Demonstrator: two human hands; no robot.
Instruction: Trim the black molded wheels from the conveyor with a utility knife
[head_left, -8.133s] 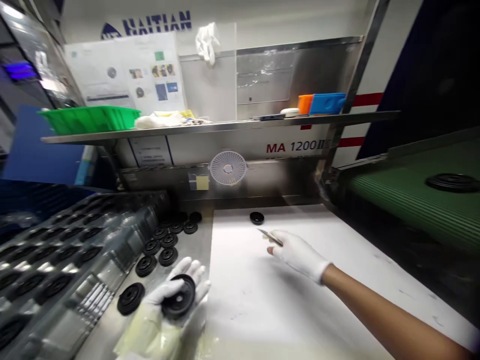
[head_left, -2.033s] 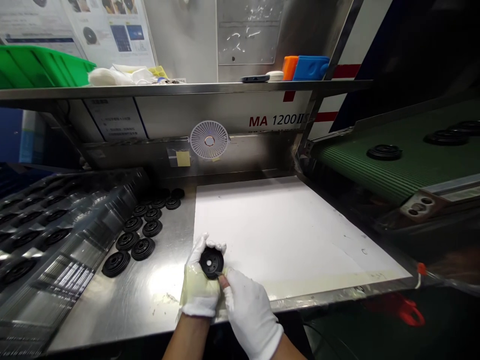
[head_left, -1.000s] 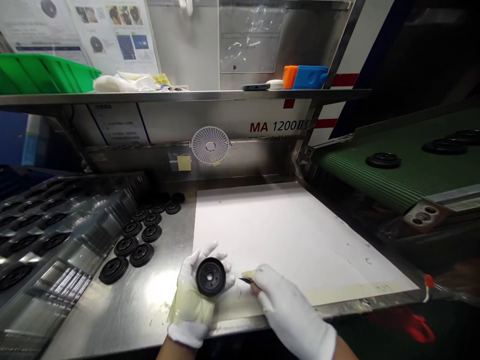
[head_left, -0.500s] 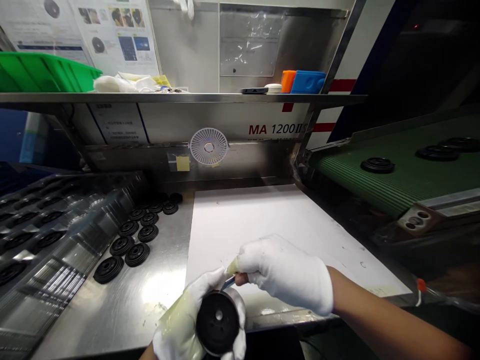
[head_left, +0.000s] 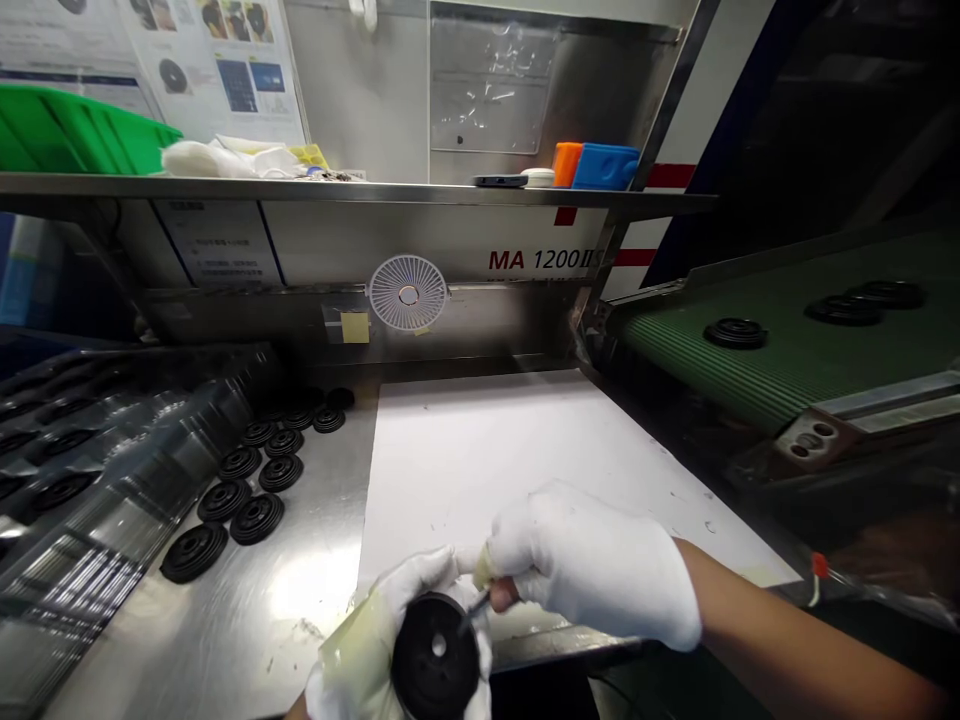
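Note:
My left hand (head_left: 375, 645), in a white glove with yellowish tape, grips a round black disc part (head_left: 435, 660) with a centre hole, held up at the bottom of the view near the bench's front edge. My right hand (head_left: 592, 565), also white-gloved, is closed in a pinch on a small thin blade tool (head_left: 478, 601) whose tip touches the disc's upper rim. Both hands meet over the front edge of the white sheet (head_left: 525, 450).
Several black discs (head_left: 247, 480) lie in rows on the steel bench (head_left: 247, 600), beside clear trays (head_left: 82, 480) holding more at left. A green conveyor (head_left: 787, 350) at right carries several discs. A shelf (head_left: 337, 188) above holds a green bin and blue and orange boxes.
The left hand lifted the disc off the bench towards the camera. The right hand came over from the right and set the tool's tip against the disc's rim.

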